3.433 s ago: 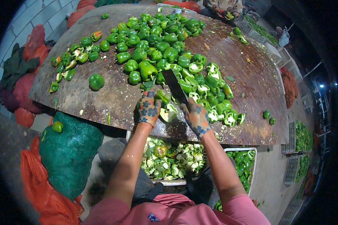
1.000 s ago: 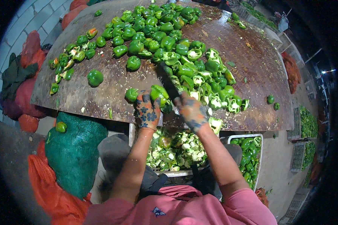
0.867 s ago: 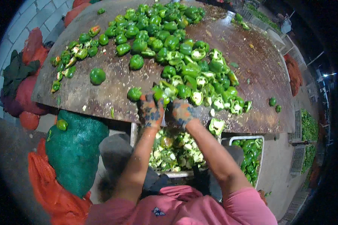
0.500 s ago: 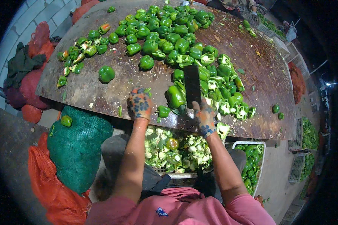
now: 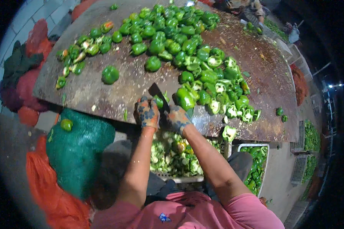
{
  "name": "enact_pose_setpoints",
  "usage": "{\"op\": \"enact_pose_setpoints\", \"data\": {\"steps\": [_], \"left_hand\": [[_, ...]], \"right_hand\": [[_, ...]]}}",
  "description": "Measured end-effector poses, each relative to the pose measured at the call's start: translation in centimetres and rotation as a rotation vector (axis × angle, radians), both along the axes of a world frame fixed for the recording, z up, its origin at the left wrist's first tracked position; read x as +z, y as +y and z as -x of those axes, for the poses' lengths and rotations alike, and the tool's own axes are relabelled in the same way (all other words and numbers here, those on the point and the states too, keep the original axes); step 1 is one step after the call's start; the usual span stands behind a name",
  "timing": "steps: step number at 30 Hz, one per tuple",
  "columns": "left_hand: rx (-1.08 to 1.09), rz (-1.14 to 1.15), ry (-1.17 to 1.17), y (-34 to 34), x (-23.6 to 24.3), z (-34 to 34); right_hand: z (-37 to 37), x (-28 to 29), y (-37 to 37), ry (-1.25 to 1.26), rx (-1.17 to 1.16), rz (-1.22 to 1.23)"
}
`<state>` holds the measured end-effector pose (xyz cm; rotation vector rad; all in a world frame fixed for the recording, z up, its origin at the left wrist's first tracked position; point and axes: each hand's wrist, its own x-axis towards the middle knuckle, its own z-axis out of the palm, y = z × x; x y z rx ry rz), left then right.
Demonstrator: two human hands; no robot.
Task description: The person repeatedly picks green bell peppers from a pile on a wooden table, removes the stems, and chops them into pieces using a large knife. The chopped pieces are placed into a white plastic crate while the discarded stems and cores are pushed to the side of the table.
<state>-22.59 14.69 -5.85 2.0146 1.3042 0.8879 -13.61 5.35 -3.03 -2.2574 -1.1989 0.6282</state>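
Observation:
My right hand [image 5: 177, 117], in a flower-patterned glove, is closed round a broad dark-bladed knife [image 5: 156, 91] near the table's front edge. The blade slants up and to the left. Close beside it, my gloved left hand [image 5: 147, 114] holds a small green bell pepper [image 5: 158, 101], which lies against the blade; the blade partly hides it. A large green pepper [image 5: 185, 98] rests just right of the knife. Below both hands, a crate [image 5: 183, 179] between my knees holds pale pepper cores and trimmings.
Whole and cut green peppers [image 5: 172, 30] are heaped across the wide wooden table [image 5: 91, 76]. At right stands a white crate of peppers [image 5: 256, 166]. A stuffed green mesh sack [image 5: 80, 152] and an orange sack [image 5: 49, 183] lie at left. Another person [image 5: 252, 11] is at the far side.
My right hand has swung the knife left, away from the cut peppers, to beside my left hand. My left hand has taken hold of the small pepper.

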Motion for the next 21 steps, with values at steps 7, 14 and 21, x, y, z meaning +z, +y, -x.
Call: {"op": "enact_pose_setpoints", "data": {"steps": [7, 14, 21], "left_hand": [[-0.248, -0.098, -0.092, 2.7, 1.5, -9.4], [-0.65, -0.097, 0.447, 5.9, 4.0, -15.7], [-0.242, -0.066, -0.041, 5.7, 3.9, -3.1]], "right_hand": [[-3.4, 1.1, -3.6, 0.14, -0.51, -0.443], [-4.9, -0.7, -3.5, 0.136, -0.558, -0.695], [-6.5, -0.4, -4.0, -0.061, -0.392, -0.445]]}}
